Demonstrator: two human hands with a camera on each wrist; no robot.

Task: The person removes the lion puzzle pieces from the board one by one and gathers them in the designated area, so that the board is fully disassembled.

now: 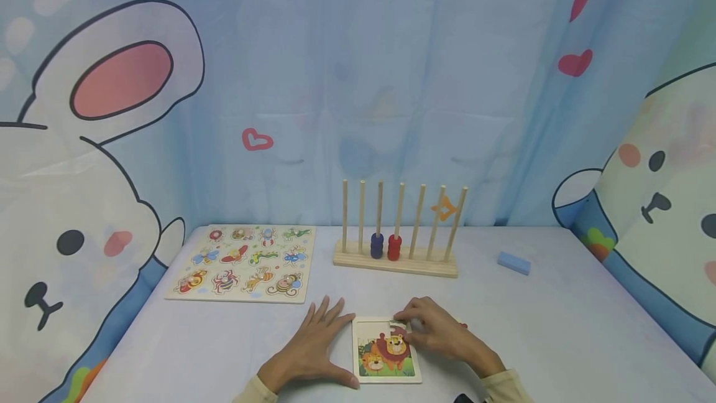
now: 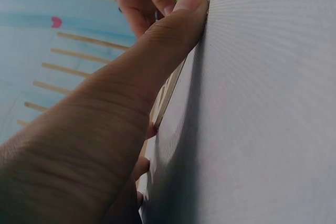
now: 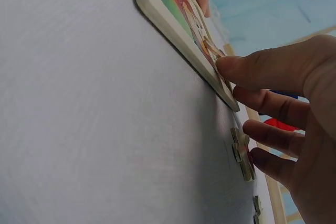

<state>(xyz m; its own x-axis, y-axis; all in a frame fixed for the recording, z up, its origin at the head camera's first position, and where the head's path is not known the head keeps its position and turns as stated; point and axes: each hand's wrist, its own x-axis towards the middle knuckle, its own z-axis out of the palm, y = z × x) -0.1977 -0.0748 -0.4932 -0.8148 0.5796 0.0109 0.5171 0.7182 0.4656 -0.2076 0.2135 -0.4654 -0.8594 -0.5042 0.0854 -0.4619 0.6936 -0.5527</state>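
Observation:
A small lion jigsaw puzzle in a pale wooden frame (image 1: 391,380) lies flat on the table. Its lower part shows a lion and a cub; bare wood shows at the upper left. My left hand (image 1: 314,346) is spread along the frame's left side, index fingertip at the upper corner and thumb at the lower one. With thumb and index finger, my right hand (image 1: 439,330) pinches a puzzle piece (image 1: 398,329) at the upper right of the picture. In the right wrist view this piece (image 3: 212,49) stands tilted above the puzzle, its edge raised.
Loose puzzle pieces (image 3: 242,155) lie beside the frame, under my right fingers. Behind stands a wooden peg rack (image 1: 396,262) with blue and red beads on two pegs. An insect puzzle board (image 1: 240,264) lies back left, a blue block (image 1: 514,263) back right.

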